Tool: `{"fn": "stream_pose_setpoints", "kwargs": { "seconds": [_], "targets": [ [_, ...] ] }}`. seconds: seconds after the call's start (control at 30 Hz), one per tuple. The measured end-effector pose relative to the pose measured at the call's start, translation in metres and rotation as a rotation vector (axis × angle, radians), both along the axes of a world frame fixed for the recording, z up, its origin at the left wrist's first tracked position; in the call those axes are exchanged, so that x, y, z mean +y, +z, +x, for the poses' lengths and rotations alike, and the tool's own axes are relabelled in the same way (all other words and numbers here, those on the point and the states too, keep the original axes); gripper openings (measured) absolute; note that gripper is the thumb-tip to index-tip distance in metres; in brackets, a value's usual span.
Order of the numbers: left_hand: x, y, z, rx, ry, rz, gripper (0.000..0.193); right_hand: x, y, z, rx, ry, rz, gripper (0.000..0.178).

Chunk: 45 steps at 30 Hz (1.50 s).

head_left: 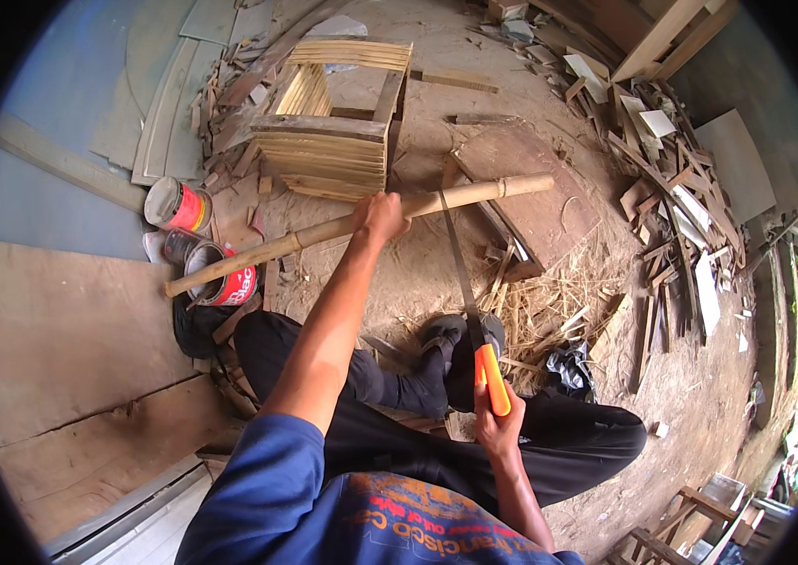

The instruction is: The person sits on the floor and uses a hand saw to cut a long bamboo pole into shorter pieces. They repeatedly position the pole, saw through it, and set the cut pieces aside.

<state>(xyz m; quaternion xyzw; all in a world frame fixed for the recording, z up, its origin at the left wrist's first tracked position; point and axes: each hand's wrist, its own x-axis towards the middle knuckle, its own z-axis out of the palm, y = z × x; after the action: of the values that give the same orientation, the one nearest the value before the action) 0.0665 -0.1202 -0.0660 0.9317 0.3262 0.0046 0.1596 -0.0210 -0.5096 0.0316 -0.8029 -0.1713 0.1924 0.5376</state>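
Observation:
A long bamboo pole [323,230] lies slantwise in front of me, its left end by the paint cans and its right end over a brown wooden board [531,188]. My left hand [380,217] is wrapped round the pole near its middle. Lower down, my right hand [498,419] grips the orange handle of a hand saw [460,273]. The saw's long dark blade points away from me, and its far end meets the pole just right of my left hand. How deep the teeth sit in the bamboo cannot be made out.
Beyond the pole stands a slatted bamboo frame [323,155]. Two paint cans [176,205] are at the left, near a plywood panel [69,330]. Bamboo shavings [545,315] litter the ground by my feet. Scrap wood [672,207] is heaped at the right, with a small wooden stool [681,527] below.

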Motion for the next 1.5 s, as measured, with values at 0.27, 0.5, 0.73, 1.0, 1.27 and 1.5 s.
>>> {"fn": "stream_pose_setpoints", "kwargs": {
  "seconds": [0.27,0.5,0.73,1.0,1.27,1.5],
  "targets": [
    [0.001,0.007,0.003,0.025,0.009,-0.025,0.018,0.024,0.021,0.013,0.026,0.106,-0.044,0.035],
    [0.007,0.010,0.004,0.029,-0.003,-0.081,0.018,0.020,0.039,0.017,0.033,0.123,-0.144,0.031],
    [-0.001,0.006,0.004,0.146,0.021,-0.164,0.022,0.089,0.044,0.058,-0.086,0.129,-0.016,0.026],
    [-0.002,0.010,0.004,0.099,0.026,-0.143,0.021,0.101,0.001,0.068,-0.129,0.156,-0.007,0.023],
    [-0.006,0.011,0.000,0.132,-0.005,-0.088,0.023,0.089,0.034,0.060,-0.074,0.097,0.031,0.018],
    [-0.004,0.014,0.003,0.115,0.011,-0.101,0.025,0.118,-0.008,0.076,-0.110,0.133,-0.010,0.026]
  ]
}}
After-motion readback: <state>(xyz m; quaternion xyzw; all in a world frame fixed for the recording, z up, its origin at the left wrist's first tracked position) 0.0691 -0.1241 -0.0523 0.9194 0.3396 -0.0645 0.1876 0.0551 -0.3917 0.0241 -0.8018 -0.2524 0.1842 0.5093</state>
